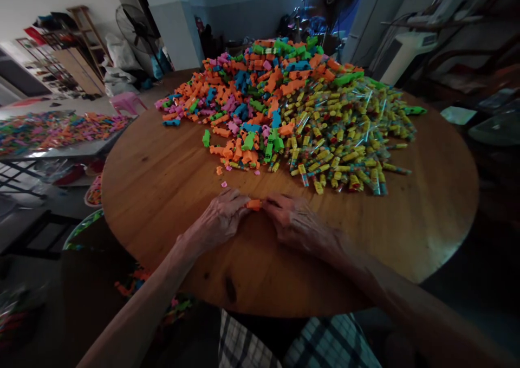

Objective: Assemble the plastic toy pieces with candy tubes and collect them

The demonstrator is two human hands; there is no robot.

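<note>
At the round wooden counter [150, 194], an orange toy piece [254, 205] lies crosswise. Left hand [221, 214] and right hand [293, 220] pinch opposite ends, fingers [239, 201] closed.

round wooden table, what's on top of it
On the table: a heap of colourful pieces and a pile of yellow wrapped items; left hand and right hand hold an orange piece. Whatever lies beneath both piles is covered.

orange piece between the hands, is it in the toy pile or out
Out: the orange piece is between the left hand and right hand, apart from the toy pile.
</note>
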